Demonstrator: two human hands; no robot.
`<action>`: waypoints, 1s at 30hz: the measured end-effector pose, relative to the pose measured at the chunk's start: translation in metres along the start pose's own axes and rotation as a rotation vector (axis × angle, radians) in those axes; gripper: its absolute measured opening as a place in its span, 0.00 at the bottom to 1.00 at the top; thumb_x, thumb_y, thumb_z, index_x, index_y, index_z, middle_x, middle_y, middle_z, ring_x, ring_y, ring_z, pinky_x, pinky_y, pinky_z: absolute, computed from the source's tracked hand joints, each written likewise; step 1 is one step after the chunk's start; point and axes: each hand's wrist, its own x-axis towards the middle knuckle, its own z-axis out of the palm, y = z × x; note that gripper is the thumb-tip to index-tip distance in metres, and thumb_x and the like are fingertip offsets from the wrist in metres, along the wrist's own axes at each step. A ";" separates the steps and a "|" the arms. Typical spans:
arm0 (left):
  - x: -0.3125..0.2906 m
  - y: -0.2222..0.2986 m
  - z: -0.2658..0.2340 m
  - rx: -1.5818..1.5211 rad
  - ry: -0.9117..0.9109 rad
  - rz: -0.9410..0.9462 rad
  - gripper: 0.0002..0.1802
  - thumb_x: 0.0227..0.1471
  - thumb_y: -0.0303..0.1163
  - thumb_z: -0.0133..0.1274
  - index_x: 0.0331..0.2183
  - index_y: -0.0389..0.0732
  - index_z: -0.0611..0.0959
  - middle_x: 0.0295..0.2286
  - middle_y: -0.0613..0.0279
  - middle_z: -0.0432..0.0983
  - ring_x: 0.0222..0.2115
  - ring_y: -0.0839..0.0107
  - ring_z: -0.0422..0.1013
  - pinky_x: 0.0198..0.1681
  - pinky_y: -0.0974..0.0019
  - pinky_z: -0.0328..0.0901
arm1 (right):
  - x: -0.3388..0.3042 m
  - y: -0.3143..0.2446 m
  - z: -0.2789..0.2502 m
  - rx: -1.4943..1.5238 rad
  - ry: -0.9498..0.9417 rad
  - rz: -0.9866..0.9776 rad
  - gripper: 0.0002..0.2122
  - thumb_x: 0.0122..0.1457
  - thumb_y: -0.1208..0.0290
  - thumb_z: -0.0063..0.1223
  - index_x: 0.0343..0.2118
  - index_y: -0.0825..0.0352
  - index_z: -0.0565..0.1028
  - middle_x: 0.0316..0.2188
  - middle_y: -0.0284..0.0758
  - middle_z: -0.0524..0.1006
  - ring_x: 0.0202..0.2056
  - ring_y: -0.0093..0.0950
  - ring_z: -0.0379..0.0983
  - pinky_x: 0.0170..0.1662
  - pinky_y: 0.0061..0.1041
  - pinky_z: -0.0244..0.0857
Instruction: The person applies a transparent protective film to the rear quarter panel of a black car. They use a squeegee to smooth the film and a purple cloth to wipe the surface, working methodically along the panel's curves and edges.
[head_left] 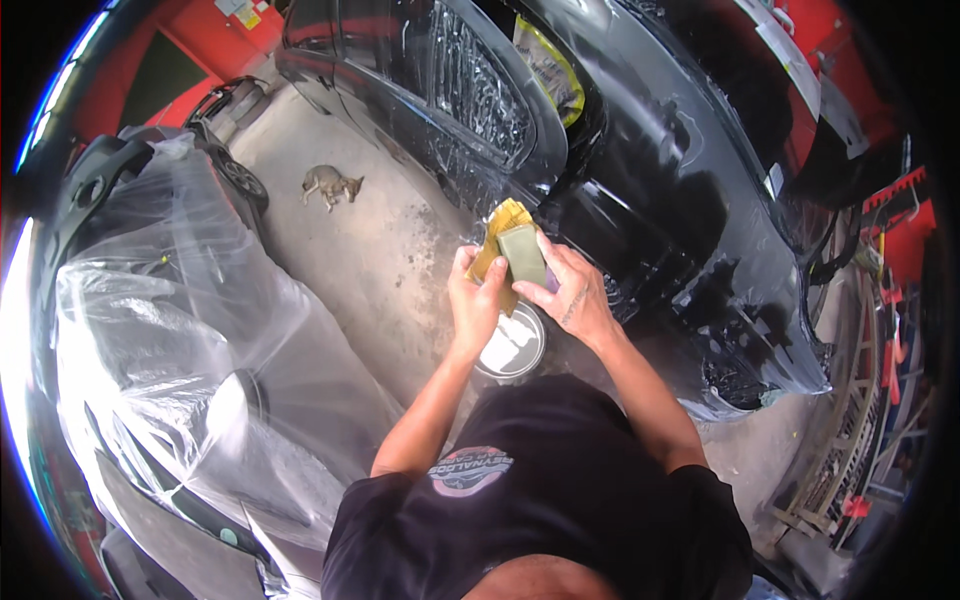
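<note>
In front of my body, above a round bucket (512, 343) with something whitish in it, both hands are raised together. My left hand (474, 303) pinches a yellow-gold sheet (510, 213) that looks like sandpaper, bent and creased, its thumb at the edge of the block. A flat greenish-grey sanding block (521, 252) lies against the sheet. Gripping the block from its right side is my right hand (580, 297), thumb at its lower end and fingers along its edge. Just beyond the hands is a dark car (640, 150) with wet, shiny patches on its panels.
Plastic film covers a car window (475, 85) ahead. Clear plastic sheeting (220, 330) drapes over a vehicle on the left. A small cat-like animal (330, 186) is on the concrete floor (370, 260). Metal racking (850, 400) with red parts stands at the right.
</note>
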 end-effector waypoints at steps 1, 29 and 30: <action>0.000 0.003 0.001 -0.016 -0.016 -0.019 0.08 0.67 0.30 0.61 0.43 0.39 0.78 0.33 0.66 0.80 0.33 0.80 0.74 0.35 0.71 0.70 | 0.000 0.002 -0.001 -0.009 -0.014 0.034 0.32 0.59 0.64 0.72 0.64 0.74 0.75 0.39 0.43 0.83 0.38 0.41 0.81 0.42 0.40 0.75; 0.005 0.002 0.000 0.173 -0.115 0.017 0.24 0.68 0.28 0.51 0.63 0.31 0.76 0.49 0.55 0.82 0.49 0.70 0.77 0.55 0.63 0.73 | 0.015 0.007 -0.010 -0.102 -0.064 -0.091 0.39 0.52 0.67 0.74 0.70 0.62 0.73 0.51 0.36 0.83 0.39 0.41 0.77 0.44 0.38 0.76; 0.006 0.004 -0.001 0.148 -0.129 0.015 0.25 0.68 0.29 0.53 0.63 0.32 0.77 0.49 0.54 0.82 0.49 0.70 0.77 0.55 0.63 0.73 | 0.015 0.007 -0.009 -0.116 -0.071 -0.077 0.39 0.53 0.67 0.74 0.70 0.62 0.72 0.50 0.36 0.83 0.40 0.41 0.77 0.45 0.39 0.77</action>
